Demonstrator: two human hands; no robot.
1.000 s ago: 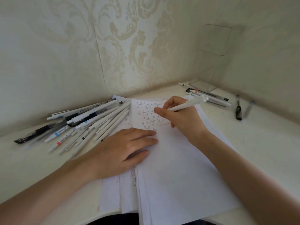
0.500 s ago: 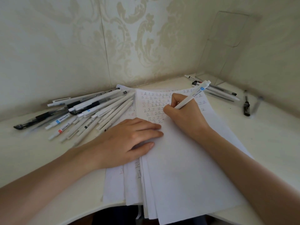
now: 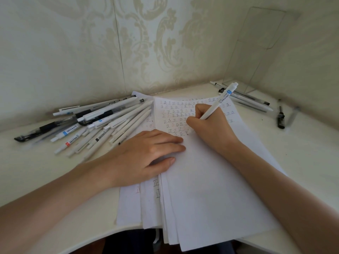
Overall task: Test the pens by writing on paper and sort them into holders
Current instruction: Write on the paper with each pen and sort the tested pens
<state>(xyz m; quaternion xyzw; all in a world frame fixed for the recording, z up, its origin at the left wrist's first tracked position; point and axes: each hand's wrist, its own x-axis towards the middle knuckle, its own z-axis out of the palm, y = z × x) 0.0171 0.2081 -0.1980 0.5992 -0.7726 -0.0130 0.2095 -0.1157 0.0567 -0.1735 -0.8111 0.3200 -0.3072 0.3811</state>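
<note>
My right hand [image 3: 209, 125] grips a white pen with a blue label [image 3: 221, 100], its tip down on the top sheet of a stack of paper [image 3: 211, 189]. Rows of small written characters fill the sheet's upper part. My left hand [image 3: 146, 154] lies flat on the paper's left side, fingers spread, holding nothing. A heap of white and black pens [image 3: 95, 123] lies left of the paper. A smaller group of pens [image 3: 245, 99] lies at the back right, in front of a clear plastic holder [image 3: 256, 46] in the corner.
Two more pens [image 3: 281, 118] lie apart near the right wall. Patterned wallpaper walls close off the white desk [image 3: 302, 143] at the back and right. The desk's curved front edge runs just below the paper stack.
The pen in my right hand has swung from nearly flat to steeply raised, and its tip has come down onto the sheet. The camera has moved closer. My left hand stays on the paper.
</note>
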